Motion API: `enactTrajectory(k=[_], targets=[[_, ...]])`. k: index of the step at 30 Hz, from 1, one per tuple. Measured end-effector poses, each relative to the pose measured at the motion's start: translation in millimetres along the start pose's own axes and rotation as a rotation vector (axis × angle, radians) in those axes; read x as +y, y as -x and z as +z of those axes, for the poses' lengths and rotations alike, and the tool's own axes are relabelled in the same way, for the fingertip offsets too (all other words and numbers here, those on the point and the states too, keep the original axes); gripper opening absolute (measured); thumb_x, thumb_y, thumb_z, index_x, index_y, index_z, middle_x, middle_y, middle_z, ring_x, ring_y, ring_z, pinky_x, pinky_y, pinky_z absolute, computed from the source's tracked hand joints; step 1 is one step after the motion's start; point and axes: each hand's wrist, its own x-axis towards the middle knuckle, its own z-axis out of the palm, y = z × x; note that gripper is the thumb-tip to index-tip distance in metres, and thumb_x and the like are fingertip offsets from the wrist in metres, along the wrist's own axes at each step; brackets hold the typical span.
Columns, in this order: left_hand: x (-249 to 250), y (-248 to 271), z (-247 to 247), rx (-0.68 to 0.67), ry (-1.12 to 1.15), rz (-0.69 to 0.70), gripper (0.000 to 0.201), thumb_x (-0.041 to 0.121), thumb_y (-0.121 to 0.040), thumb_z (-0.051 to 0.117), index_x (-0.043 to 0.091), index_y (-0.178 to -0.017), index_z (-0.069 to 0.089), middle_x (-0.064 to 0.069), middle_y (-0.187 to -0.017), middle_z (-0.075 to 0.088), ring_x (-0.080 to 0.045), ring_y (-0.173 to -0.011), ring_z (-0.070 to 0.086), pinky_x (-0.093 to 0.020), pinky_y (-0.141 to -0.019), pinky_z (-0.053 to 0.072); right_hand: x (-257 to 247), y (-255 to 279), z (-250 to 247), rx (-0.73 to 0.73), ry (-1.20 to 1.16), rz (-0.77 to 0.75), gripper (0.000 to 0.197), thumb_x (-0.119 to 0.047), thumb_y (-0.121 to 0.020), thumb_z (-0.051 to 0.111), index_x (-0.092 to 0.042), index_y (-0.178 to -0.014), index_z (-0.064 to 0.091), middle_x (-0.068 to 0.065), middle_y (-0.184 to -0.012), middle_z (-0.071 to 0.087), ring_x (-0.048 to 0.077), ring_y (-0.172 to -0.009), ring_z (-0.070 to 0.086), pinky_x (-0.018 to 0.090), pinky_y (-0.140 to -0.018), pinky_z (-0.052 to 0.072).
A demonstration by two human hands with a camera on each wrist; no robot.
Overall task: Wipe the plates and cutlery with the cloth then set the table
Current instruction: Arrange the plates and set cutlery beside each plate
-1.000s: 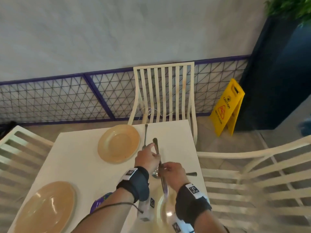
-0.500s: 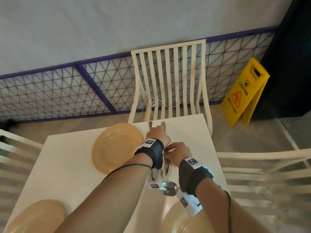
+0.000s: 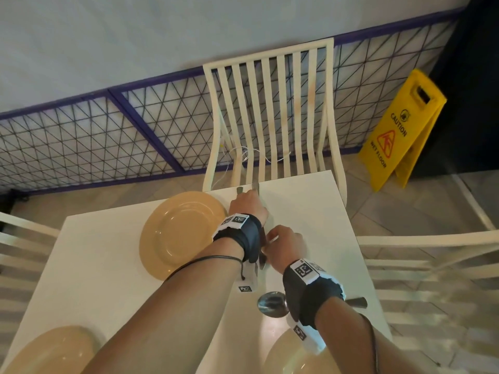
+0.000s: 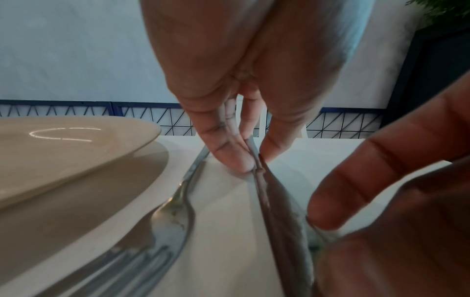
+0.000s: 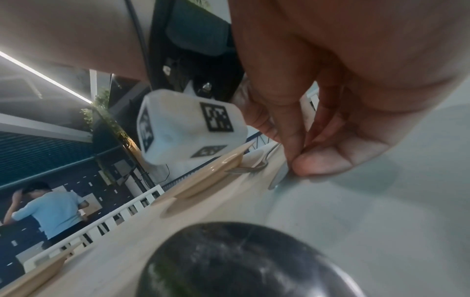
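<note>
A steel knife (image 4: 277, 203) lies lengthwise on the white table (image 3: 305, 211), right of a fork (image 4: 175, 209) and the far beige plate (image 3: 181, 233). My left hand (image 3: 247, 203) pinches the knife's handle at the far end; in the left wrist view its fingertips (image 4: 236, 160) press the handle against the table. My right hand (image 3: 280, 244) pinches the blade end between thumb and finger (image 5: 292, 152) near the knife (image 5: 278, 176). A spoon (image 3: 272, 303) lies crosswise under my right wrist.
Two more beige plates sit at the near left (image 3: 48, 352) and near centre (image 3: 289, 357). White slatted chairs stand at the far side (image 3: 270, 112), the right (image 3: 432, 252) and the left. A yellow wet-floor sign (image 3: 399, 130) stands on the floor at the right.
Both hands carried the knife away from me and laid it beside the fork at the far plate. Over the last half second they have hardly moved.
</note>
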Motion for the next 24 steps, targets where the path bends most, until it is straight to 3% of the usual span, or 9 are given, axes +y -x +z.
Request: enactTrajectory(k=[8, 24], targets=[[-1.6, -0.4, 3.4, 0.022, 0.010, 0.002, 0.032, 0.028, -0.089, 0.060, 0.022, -0.121, 0.060, -0.008, -0.114, 0.066, -0.034, -0.105, 0.064, -0.042, -0.091, 0.054, -2.2, 4.4, -0.3, 0.011, 0.004, -0.012, 0.016, -0.025, -0.091, 0.061, -0.023, -0.105, 0.068, 0.008, -0.104, 0.072, 0.031, -0.094, 0.068, 0.037, -0.084, 0.056], [-6.5, 3.3, 6.5, 0.040, 0.019, 0.027, 0.027, 0.033, -0.085, 0.060, 0.018, -0.108, 0.056, -0.010, -0.107, 0.065, -0.035, -0.101, 0.062, -0.043, -0.086, 0.052, -1.2, 4.3, -2.4, 0.009, -0.026, 0.008, 0.018, -0.024, -0.093, 0.060, -0.024, -0.110, 0.067, 0.006, -0.108, 0.069, 0.028, -0.098, 0.067, 0.035, -0.085, 0.055]])
